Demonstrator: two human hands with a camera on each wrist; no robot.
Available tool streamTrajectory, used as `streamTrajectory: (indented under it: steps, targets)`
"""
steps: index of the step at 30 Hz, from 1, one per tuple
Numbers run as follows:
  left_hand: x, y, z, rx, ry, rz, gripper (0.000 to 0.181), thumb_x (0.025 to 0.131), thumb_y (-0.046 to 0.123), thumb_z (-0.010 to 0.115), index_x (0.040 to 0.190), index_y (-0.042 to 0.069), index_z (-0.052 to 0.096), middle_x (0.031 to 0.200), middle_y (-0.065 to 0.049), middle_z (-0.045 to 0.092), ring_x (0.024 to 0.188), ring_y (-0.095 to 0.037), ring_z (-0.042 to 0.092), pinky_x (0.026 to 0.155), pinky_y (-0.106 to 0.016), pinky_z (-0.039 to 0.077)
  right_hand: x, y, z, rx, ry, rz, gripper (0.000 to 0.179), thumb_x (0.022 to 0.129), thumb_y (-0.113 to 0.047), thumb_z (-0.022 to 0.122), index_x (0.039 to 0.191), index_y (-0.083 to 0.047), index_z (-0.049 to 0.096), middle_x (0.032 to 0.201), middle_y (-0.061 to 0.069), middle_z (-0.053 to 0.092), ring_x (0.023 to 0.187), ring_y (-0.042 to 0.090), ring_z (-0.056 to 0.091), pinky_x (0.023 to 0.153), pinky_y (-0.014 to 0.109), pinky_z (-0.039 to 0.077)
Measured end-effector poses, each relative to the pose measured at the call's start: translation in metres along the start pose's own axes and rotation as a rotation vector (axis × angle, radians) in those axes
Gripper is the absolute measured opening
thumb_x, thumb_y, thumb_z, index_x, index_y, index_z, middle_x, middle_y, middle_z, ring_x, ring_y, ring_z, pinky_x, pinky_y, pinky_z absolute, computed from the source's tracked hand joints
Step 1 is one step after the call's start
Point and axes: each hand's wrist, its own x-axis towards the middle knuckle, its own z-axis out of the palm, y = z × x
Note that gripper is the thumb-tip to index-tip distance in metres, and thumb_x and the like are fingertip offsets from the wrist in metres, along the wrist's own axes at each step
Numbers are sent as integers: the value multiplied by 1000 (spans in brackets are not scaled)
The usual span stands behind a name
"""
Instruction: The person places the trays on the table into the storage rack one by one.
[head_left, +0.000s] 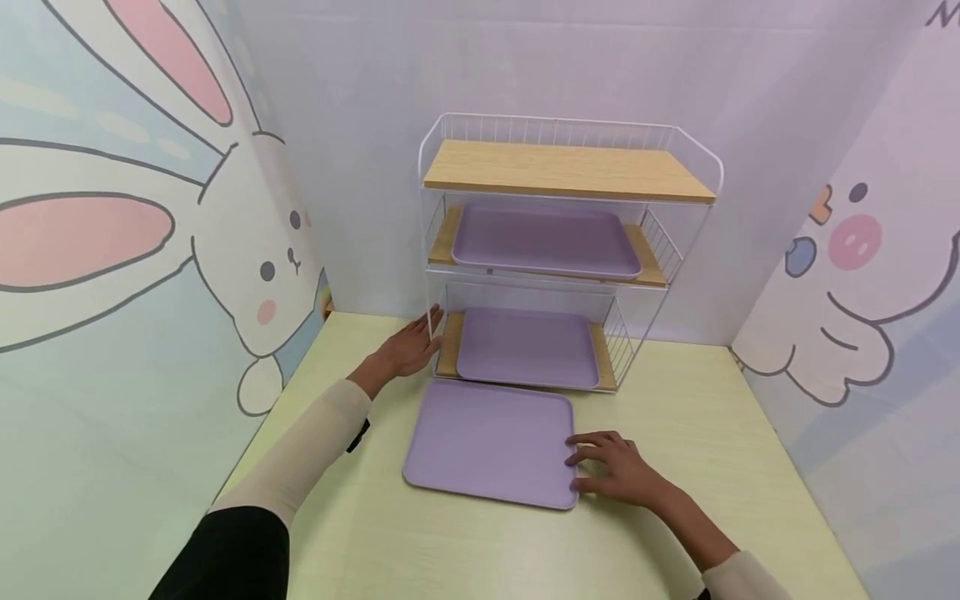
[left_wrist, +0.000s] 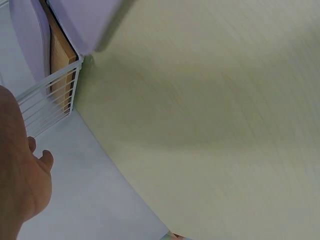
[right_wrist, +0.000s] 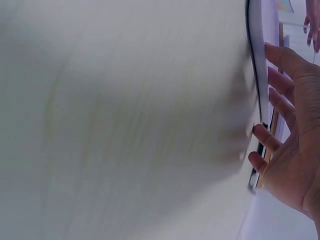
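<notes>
A flat purple tray (head_left: 491, 442) lies on the table in front of a white wire rack (head_left: 570, 198) with wooden shelves. My right hand (head_left: 618, 471) is at this tray's right edge, with fingers spread and fingertips touching the rim. The right wrist view shows the thumb and fingers of that hand (right_wrist: 295, 120) along the tray's side (right_wrist: 257, 55). Beside the rack's lower left side is my left hand (head_left: 408, 344), its fingers stretched toward the back and holding nothing. In the left wrist view, the left hand (left_wrist: 27, 175) is close to the wire side (left_wrist: 47, 102).
A second purple tray (head_left: 528, 348) rests on the rack's bottom shelf, and a third purple tray (head_left: 546, 240) on the middle one. The top wooden shelf (head_left: 562, 169) bears nothing. Printed cloth walls (head_left: 360, 150) enclose the pale yellow table (head_left: 690, 417) at the back and sides.
</notes>
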Motion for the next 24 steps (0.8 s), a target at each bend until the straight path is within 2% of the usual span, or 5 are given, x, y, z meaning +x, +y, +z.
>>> streamTrajectory:
  steps: [6,11,17,20,24]
  targets:
    - [1,-1,0,3,1,-1,71,125,36,26,178,-5,2,190,-24,-2,177,-43,12,145,-54,18,-18,11,9,26,133,1,29,90,-30,90,119,-29,86,152,7,74,129,37,61,94,51,41]
    - [0,-3,2,-10,9,7,72,125,38,24,178,-5,2,190,-24,-2,177,-44,12,145,-55,19,-22,3,24,53,213,115,55,92,-29,89,144,-15,77,158,20,65,126,44,58,96,57,43]
    - [-5,0,0,-23,23,6,71,125,36,27,178,-7,4,189,-25,-1,176,-45,14,144,-56,21,-11,-10,35,62,158,397,94,90,-45,90,163,2,55,145,33,58,123,46,53,97,62,43]
    - [-4,0,1,-28,21,10,71,125,36,27,178,-6,3,189,-25,-1,177,-45,13,144,-57,21,-6,-13,38,68,144,438,91,92,-39,90,159,10,55,132,29,64,117,41,57,96,58,47]
    - [-1,-2,4,-34,23,18,72,125,37,25,178,-6,3,189,-25,-2,176,-46,13,143,-58,21,0,-24,30,175,139,487,78,95,-20,86,156,17,54,115,22,72,106,32,65,90,45,55]
